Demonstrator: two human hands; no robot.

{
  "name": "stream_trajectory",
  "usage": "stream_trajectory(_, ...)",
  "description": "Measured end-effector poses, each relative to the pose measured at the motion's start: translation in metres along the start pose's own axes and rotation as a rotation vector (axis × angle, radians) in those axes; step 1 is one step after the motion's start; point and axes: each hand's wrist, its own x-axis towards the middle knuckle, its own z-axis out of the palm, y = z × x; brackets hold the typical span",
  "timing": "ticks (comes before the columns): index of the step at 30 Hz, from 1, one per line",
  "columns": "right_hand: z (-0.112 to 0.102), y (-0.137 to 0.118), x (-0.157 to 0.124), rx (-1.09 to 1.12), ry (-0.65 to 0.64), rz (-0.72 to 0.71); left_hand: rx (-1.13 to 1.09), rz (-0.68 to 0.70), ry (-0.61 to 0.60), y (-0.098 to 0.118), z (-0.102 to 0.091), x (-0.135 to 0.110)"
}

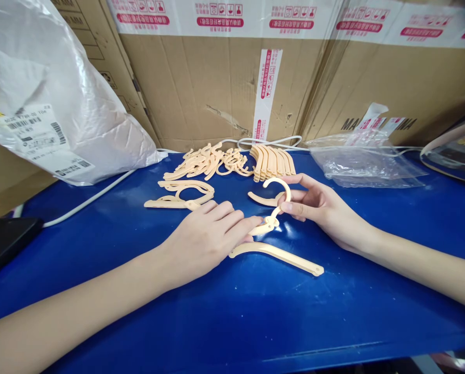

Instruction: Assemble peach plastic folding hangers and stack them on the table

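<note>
Hanger hook point(288, 194) in my right hand point(321, 205): I had its curve pinched between thumb and fingers, seemingly so its lower end was exposed against the hanger arm point(261, 229). My left hand point(209, 236) gripped that arm, probably to steady it above the blue counter point(232, 322). From the left hand, the hook lay right and slightly far; it lay left of the right palm.

Hanger parts point(271, 162) lie on the table point(232, 322), box point(201, 83) behind, bag point(88, 98) to their left.
</note>
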Motion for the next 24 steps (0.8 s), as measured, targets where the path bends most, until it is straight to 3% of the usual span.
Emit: stream_trajectory(24,-0.0009,0.0022,0.0027,0.048,-0.018,-0.018,-0.113,-0.027,-0.002,-0.003,0.0047,0.0002)
